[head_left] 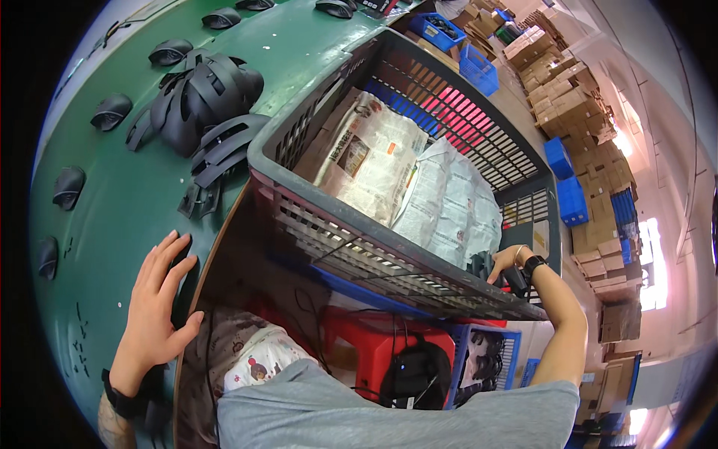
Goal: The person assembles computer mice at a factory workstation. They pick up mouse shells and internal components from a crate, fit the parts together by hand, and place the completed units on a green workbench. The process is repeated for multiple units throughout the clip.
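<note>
My left hand (155,310) lies flat on the green tabletop (105,254) by its edge, fingers stretched and a little apart, holding nothing. A dark strip shows beside its fingers; whether it is a part or shadow is unclear. My right hand (511,259) reaches into the near right corner of a large black slatted crate (336,217), its fingers curled round a black plastic part (482,263), partly hidden by hand and rim. Newspaper-covered bundles (441,202) fill much of the crate. Left of it lie a pile of black vented shells (206,97) and a slatted black piece (224,146).
Several rounded black pieces (112,112) line the table's far left side. Below the crate stand a red stool (366,352) with a black bag (415,370) and a blue basket (512,348). Stacked cartons (576,112) and blue bins (572,200) fill the right background.
</note>
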A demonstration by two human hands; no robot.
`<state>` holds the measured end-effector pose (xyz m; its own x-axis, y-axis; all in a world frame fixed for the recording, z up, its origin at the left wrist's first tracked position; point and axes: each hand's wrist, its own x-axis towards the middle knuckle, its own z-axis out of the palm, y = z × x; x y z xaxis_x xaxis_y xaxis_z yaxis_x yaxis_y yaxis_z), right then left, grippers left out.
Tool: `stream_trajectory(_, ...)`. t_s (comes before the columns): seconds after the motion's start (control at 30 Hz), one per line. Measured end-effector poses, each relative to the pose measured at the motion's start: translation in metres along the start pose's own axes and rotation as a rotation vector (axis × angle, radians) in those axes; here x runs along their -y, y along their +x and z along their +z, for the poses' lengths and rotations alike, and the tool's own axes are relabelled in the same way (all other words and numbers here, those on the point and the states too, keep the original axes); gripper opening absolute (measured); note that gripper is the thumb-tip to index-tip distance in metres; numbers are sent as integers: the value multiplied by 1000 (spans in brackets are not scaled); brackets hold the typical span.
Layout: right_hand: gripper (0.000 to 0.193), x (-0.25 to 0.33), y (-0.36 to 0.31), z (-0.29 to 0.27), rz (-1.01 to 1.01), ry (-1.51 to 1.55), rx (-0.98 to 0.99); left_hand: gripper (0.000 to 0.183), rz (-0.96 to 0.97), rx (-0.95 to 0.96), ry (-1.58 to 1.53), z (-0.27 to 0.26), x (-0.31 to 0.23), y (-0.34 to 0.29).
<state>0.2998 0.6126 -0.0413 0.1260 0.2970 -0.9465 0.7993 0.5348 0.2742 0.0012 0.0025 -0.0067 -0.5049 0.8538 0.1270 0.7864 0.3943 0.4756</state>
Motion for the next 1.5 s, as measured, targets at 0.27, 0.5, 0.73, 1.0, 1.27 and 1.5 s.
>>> stream_trajectory(0.27,54,-22,41,1,-35,197,92,60,-2,-6,-5,0,0,2)
stream_trajectory(0.5,46,1,31,-2,7,188,184,60,-15,4,-10,-2,-1,0)
stream_trajectory(0.73,46,-2,50,2,-39,217,139,60,8,-22,-20,0,2,-1)
stream_trajectory(1.0,67,-11,28,-1,27,177,-17,60,49,-37,-41,-1,5,-2)
stream_trajectory(1.27,65,8,-45,-38,-89,42,-376,58,95,-27,-24,-5,10,-5)
stream_trajectory(1.5,56,143,-248,-82,-793,116,-711,57,170,-68,-83,3,22,-10)
